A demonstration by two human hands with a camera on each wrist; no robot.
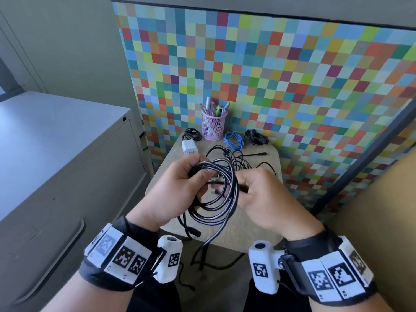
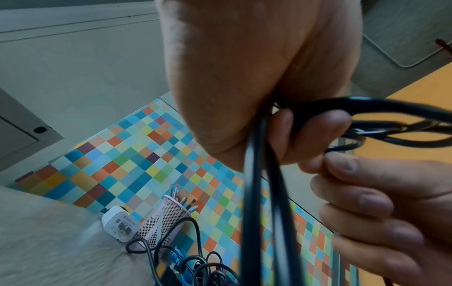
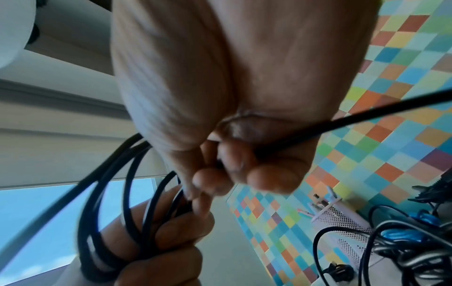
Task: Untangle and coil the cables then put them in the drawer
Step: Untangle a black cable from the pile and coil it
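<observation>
Above the small beige table my left hand grips the top of a coil of black cable, several loops hanging from its fingers. My right hand pinches a strand of the same black cable just right of the coil; its fingers are curled round it. A loose end hangs off the front edge of the table. More tangled black cables lie on the table behind my hands. The grey drawer cabinet stands to the left, its drawers closed.
At the back of the table stand a pink mesh pen cup, a white charger, a blue cable coil and two black cable bundles. A colourful checkered partition rises behind. Cables trail on the floor below.
</observation>
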